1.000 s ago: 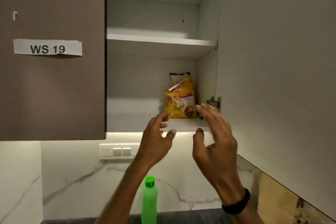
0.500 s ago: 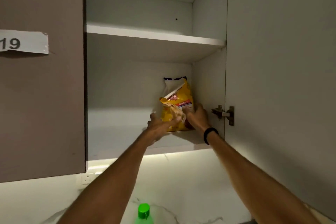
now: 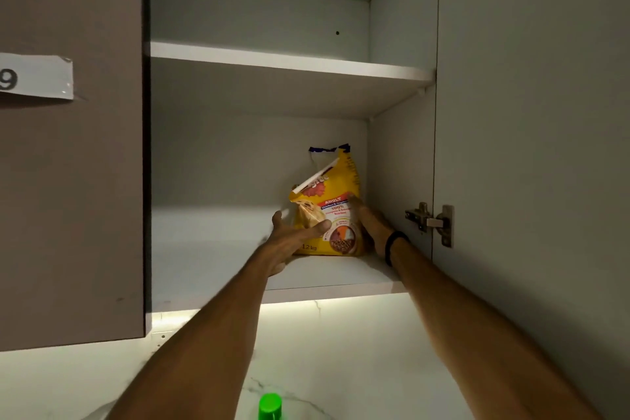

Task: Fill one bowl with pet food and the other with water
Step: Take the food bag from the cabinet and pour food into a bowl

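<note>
A yellow pet food bag [image 3: 335,211] with a folded top stands at the back right of the lower shelf [image 3: 211,269] in an open wall cabinet. Both my arms reach up into it. My left hand [image 3: 289,239] holds the bag's left side, its thumb lying across the front. On the bag's right edge my right hand [image 3: 370,223], a black band on its wrist, grips the bag. The bag rests on the shelf. No bowls are in view.
The open cabinet door [image 3: 531,147] hangs close to my right arm, with its hinge [image 3: 430,222] beside my wrist. A closed brown door [image 3: 68,198] with a paper label is at the left. The upper shelf [image 3: 289,61] is above. A green bottle cap [image 3: 270,406] shows below.
My hands rose from below the cabinet into the lower shelf and closed on either side of the bag. The view moved closer and to the right.
</note>
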